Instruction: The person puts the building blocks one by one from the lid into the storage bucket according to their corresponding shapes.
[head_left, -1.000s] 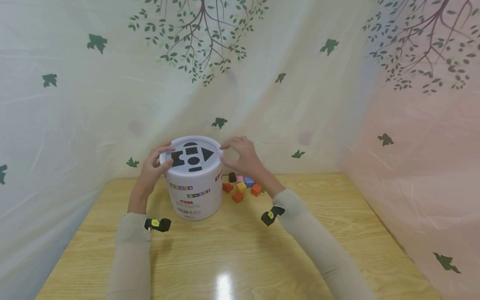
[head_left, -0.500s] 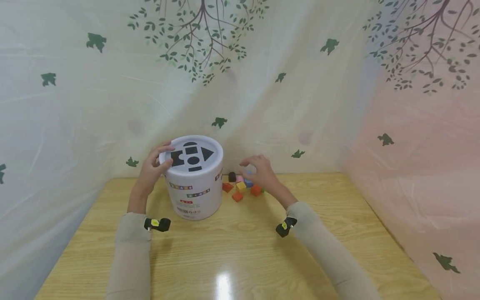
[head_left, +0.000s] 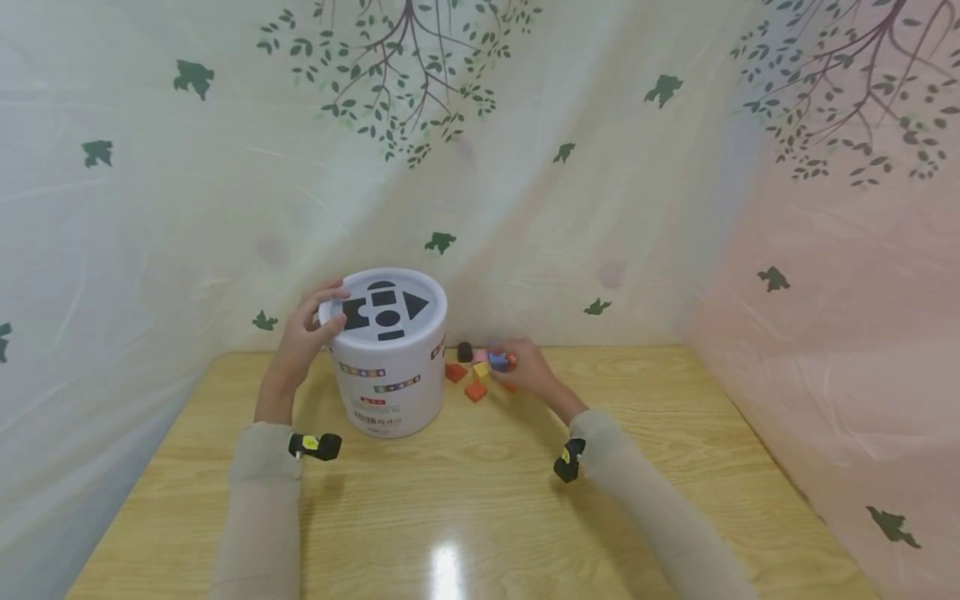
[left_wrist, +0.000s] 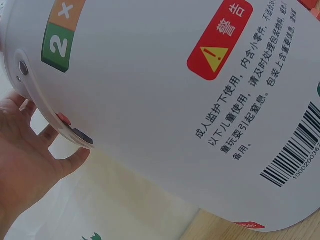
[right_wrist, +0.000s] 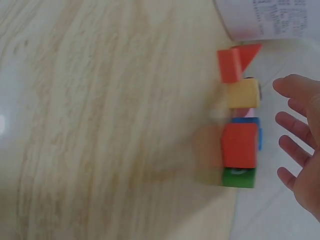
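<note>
The shape-sorter bucket (head_left: 416, 404) stands upright on the wood-grain table (head_left: 465, 492), its white lid (head_left: 411, 325) on top. The lid has dark cut-outs: a triangle, a circle, a half-round, two four-sided openings and a notched one.

The left hand (head_left: 302, 337) is at the left of the bucket's top, gripping the rim, with the thumb toward the bucket's front, the fingers farther back, and a gap between them. The left wrist view shows a curved handle (left_wrist: 37, 95) on the bucket beside this hand, and on the wall a red warning label (left_wrist: 220, 37) and a barcode (left_wrist: 292, 150).

To the right of the bucket lies a loose cluster of blocks. Closest to its wall is a red wedge block (head_left: 455, 372); a dark block (head_left: 465, 353) lies just behind that, and an orange-red block (head_left: 476, 391) is a little nearer the bucket's front. Farther right of the bucket come the yellow block (head_left: 480, 372), pink block (head_left: 479, 357) and blue block (head_left: 496, 361), then a red cube (right_wrist: 240, 145) and a green block (right_wrist: 239, 177).

The right hand (head_left: 528, 369) is over the bucket-far end of the cluster, fingers bent and apart; whether a fingertip touches a block I cannot tell.

Behind the bucket hangs a pale backdrop (head_left: 540, 233) printed with branches and leaves.
</note>
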